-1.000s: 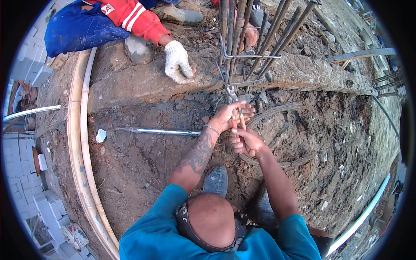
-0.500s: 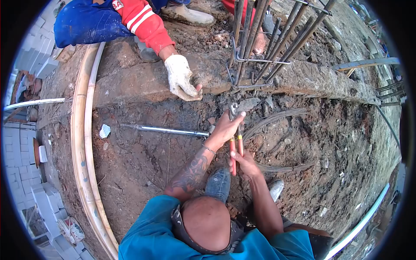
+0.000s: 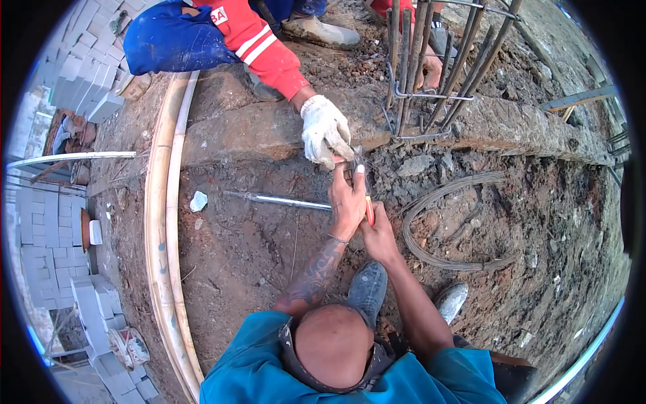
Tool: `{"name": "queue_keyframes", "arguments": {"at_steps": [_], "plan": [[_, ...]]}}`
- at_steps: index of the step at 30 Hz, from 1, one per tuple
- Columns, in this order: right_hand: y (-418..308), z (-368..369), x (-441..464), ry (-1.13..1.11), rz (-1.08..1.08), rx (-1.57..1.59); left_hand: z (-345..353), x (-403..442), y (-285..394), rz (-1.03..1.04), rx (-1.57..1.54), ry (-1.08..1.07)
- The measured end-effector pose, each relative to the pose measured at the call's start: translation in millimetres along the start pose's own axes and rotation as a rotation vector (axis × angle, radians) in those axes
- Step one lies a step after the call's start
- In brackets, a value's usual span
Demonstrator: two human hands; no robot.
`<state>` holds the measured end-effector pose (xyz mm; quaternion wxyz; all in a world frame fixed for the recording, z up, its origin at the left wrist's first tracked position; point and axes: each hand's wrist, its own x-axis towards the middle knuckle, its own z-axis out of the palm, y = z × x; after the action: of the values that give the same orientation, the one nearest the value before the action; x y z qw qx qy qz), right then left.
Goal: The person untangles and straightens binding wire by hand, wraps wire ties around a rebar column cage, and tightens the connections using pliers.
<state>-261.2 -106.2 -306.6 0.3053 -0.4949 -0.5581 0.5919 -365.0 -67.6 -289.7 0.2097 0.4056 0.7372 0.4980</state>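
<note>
My left hand (image 3: 348, 204), below a tattooed forearm, is closed around the upper part of the pliers. My right hand (image 3: 379, 233) grips the red handles of the pliers (image 3: 369, 211). The metal head of the pliers points away from me, partly covered by fingers. Right at that head is a co-worker's white-gloved hand (image 3: 326, 132), fingers bent down close to my left fingertips. Whether a wire lies between them is too small to tell. A coil of thin wire (image 3: 415, 237) rests on the soil right of my hands.
Upright rebar with stirrups (image 3: 404, 81) stands beyond a concrete beam (image 3: 235, 131). Another co-worker's hand (image 3: 431, 71) is behind the bars. A metal rod (image 3: 282, 200) lies left of my hands, and bamboo poles (image 3: 158, 229) run along the left. My boots (image 3: 368, 293) are on the soil.
The co-worker's gloved hand has come right and down to the pliers' head. My hands drew back with the pliers from the rebar's foot. The view has shifted, moving the surroundings right.
</note>
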Motion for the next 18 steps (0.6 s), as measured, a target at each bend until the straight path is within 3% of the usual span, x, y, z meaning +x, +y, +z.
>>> {"name": "queue_keyframes", "arguments": {"at_steps": [1, 4, 5, 6, 8, 9, 10, 12, 14, 16, 17, 18], "plan": [[4.2, 0.3, -0.4, -0.044, -0.039, 0.001, -4.1, -3.6, 3.0, -0.061, -0.108, -0.032], [24.2, 10.7, 2.7, -0.115, -0.055, 0.151, -11.8, 1.7, -23.3, -0.040, -0.005, -0.093], [21.7, 9.8, 1.3, -0.121, -0.056, 0.152, -18.2, 1.0, -19.5, -0.194, -0.083, -0.138], [18.2, 7.3, 0.1, -0.165, -0.021, 0.131, -25.5, 0.9, -21.0, -0.195, -0.080, -0.130], [2.0, 1.6, -2.7, -0.215, 0.003, 0.114, -39.9, 0.9, -24.8, -0.007, -0.398, -0.223], [-1.8, -6.5, -2.9, -0.343, 0.044, 0.249, -43.4, 2.1, -26.1, 0.004, -0.527, -0.196], [-0.8, -13.5, -4.9, -0.472, 0.093, 0.385, -51.5, 4.7, -31.2, 0.006, -0.524, -0.184], [18.4, -13.7, 2.5, -0.477, 0.143, 0.405, -69.9, 12.2, -41.6, -0.010, -0.426, -0.347], [18.9, -11.1, 6.5, -0.453, 0.090, 0.403, -76.1, 15.0, -44.1, 0.049, -0.286, -0.060], [14.1, -5.3, 9.3, -0.439, 0.031, 0.466, -77.0, 19.0, -57.4, -0.081, -0.820, -0.019], [11.0, -6.5, 10.2, -0.449, 0.048, 0.474, -79.8, 22.6, -60.0, -0.070, -0.814, -0.010], [7.6, -9.3, 10.7, -0.458, 0.069, 0.479, -81.7, 24.3, -63.3, -0.239, -0.867, -0.058]]}}
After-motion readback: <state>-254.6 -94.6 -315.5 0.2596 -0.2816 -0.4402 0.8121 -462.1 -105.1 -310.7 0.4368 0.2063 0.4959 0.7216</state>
